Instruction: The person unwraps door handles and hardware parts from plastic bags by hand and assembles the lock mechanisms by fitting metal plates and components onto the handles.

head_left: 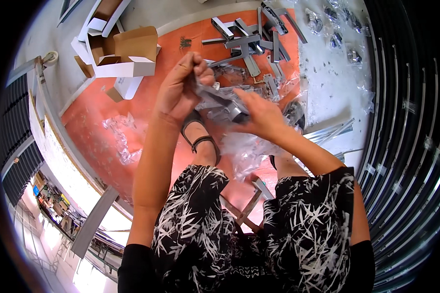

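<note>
Between my hands is a grey metal door handle [233, 110] with a dark end, partly covered by a clear plastic sleeve [211, 99]. My left hand [180, 90] is closed, its fingers curled on the far left end of the sleeve. Around the handle's nearer end my right hand [261, 113] is closed, thumb and fingers against it. Motion blurs the handle and sleeve a little. Beyond my hands lies a jumbled pile of similar grey handles [252, 40] on the orange floor sheet [181, 36]. Crumpled clear plastic [247, 151] lies beneath my hands, between my feet.
An open white cardboard box [134, 67] stands at the far left. A few small metal parts [185, 43] lie near the handle pile. Bagged dark parts [335, 39] are at the far right. Long dark profiles [406, 122] line the right side; a metal-framed rack [49, 107] stands left.
</note>
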The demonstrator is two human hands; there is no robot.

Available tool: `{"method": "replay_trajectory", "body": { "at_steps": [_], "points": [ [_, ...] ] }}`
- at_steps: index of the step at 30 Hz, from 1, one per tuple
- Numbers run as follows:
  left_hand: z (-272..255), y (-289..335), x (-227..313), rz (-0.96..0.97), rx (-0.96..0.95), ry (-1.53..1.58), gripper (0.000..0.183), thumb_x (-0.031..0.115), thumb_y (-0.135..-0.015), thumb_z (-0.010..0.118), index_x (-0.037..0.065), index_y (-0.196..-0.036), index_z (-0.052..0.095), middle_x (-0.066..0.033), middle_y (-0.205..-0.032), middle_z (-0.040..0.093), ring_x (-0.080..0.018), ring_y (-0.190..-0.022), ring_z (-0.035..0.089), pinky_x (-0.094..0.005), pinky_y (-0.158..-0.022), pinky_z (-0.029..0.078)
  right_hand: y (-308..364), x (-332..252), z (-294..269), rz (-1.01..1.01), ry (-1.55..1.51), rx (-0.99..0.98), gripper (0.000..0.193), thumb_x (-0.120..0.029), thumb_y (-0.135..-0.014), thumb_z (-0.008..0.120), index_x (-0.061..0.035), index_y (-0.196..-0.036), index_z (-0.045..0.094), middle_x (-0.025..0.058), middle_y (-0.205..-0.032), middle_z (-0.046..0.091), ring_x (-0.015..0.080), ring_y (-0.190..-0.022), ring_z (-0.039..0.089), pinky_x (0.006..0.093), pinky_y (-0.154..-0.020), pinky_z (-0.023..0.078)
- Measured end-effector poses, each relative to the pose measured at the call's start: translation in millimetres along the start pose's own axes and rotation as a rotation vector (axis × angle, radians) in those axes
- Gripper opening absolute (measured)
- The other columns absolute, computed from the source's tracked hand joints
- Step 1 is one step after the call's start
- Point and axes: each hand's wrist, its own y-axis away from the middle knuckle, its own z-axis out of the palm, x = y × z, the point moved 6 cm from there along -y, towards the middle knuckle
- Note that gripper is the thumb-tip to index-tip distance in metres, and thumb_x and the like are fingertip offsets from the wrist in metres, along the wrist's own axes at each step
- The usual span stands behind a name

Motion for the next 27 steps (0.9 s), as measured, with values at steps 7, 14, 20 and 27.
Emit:
{"method": "replay_trajectory", "body": {
  "at_steps": [7,14,20,27],
  "points": [
    [-5.2,11.1,-1.4,-0.039,0.230,-0.362,0.038,0.032,-0.100,0.058,0.003,-0.124,0.056,-0.0119,-0.120,0.066,-0.0180,-0.112,0.062,-0.0262,-0.083,0.051,6.8,1.8,13.6,0.111,-0.024,-0.129,0.031,-0.032,-0.070,0.074,-0.0077,-0.086,0.065,0.0129,-0.079,0.065,0.0346,-0.077,0.064,0.0472,-0.068,0.051],
    [-18.3,10.6,-5.9,0.013,0.422,-0.604,0.024,0.026,-0.099,0.061,0.007,-0.114,0.061,-0.0045,-0.108,0.069,-0.0113,-0.093,0.066,-0.0263,-0.080,0.054,20.6,4.4,0.8,0.151,-0.014,-0.060,0.028,-0.030,-0.070,0.074,-0.0085,-0.084,0.065,0.0125,-0.078,0.065,0.0342,-0.076,0.064,0.0473,-0.066,0.051],
    [-25.5,11.5,-7.1,-0.036,0.420,-0.646,0.021,0.026,-0.098,0.062,0.008,-0.108,0.064,-0.0007,-0.096,0.069,-0.0079,-0.087,0.066,-0.0231,-0.073,0.053,27.2,1.4,-2.6,0.078,0.029,-0.045,0.028,-0.027,-0.071,0.076,-0.0092,-0.090,0.063,0.0097,-0.080,0.064,0.0318,-0.079,0.063,0.0444,-0.069,0.051],
    [-28.9,13.2,-12.5,0.054,0.377,-0.797,0.020,0.025,-0.098,0.063,0.006,-0.105,0.064,-0.0013,-0.097,0.067,-0.0100,-0.085,0.064,-0.0240,-0.077,0.054,29.6,9.0,-13.0,0.074,0.137,0.123,0.030,-0.024,-0.069,0.078,-0.0078,-0.088,0.060,0.0083,-0.078,0.062,0.0301,-0.078,0.062,0.0406,-0.068,0.051]
  ]
}}
